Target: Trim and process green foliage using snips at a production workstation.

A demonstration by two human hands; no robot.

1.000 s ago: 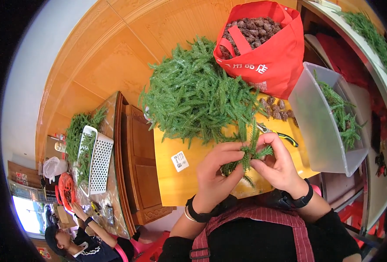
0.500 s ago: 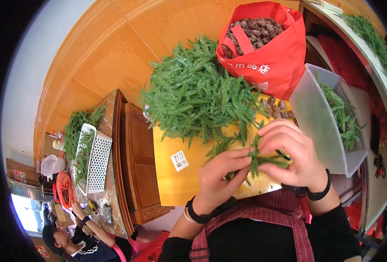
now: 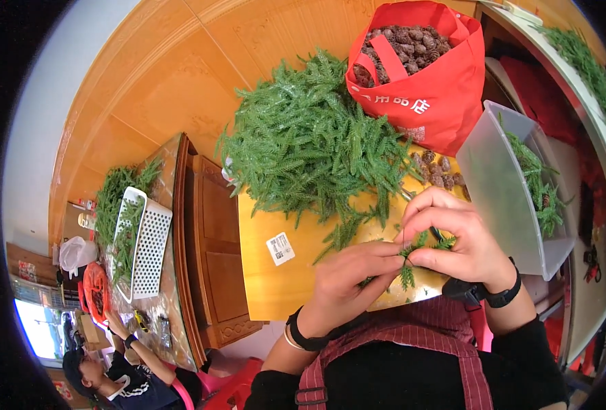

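My left hand [image 3: 354,273] pinches a small green artificial pine sprig [image 3: 407,277] between thumb and fingers, low over the table's front edge. Close against it, my right hand [image 3: 446,236] has its thumb and fingertips pressed together at the same sprig. A thin dark wire seems to run between the fingertips; its ends are hard to make out. Part of the sprig is hidden behind the fingers. Just beyond lies a big heap of pine sprigs [image 3: 310,143], and several loose pine cones [image 3: 439,171] sit past my right hand.
A red bag [image 3: 433,109] of pine cones stands at the back. To the right is a clear plastic bin [image 3: 498,184] with sprigs. The yellow tabletop [image 3: 265,280] bears a white label [image 3: 280,249]. At left, a co-worker [image 3: 122,383] sits by a white basket [image 3: 154,249].
My right hand has come down and inward, its fingertips now closed against the sprig beside my left fingers. The sprig sits slightly lower. The view has shifted a little.
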